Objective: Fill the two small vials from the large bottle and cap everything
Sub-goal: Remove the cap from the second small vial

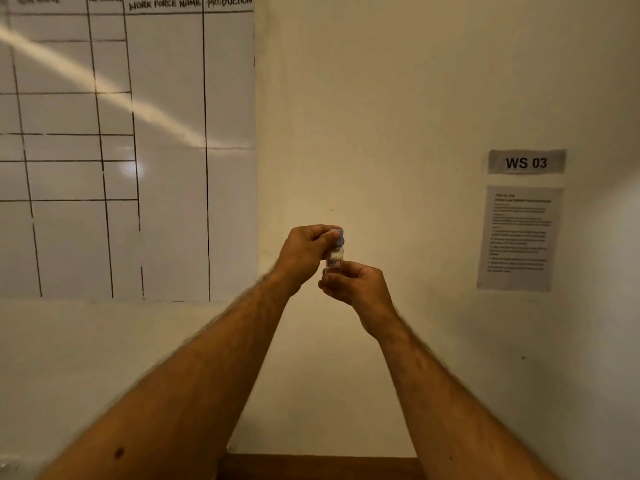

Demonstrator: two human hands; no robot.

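Note:
Both arms are raised in front of the wall. A small clear vial with a white label stands upright between my hands. My right hand grips its lower part from below. My left hand pinches the light blue cap on its top with thumb and fingers. Fingers hide the vial's base and most of the cap. The large bottle and the second vial are out of view.
A whiteboard with a hand-drawn grid hangs on the wall at left. At right hang a "WS 03" sign and a printed sheet. A strip of brown table edge shows at the bottom.

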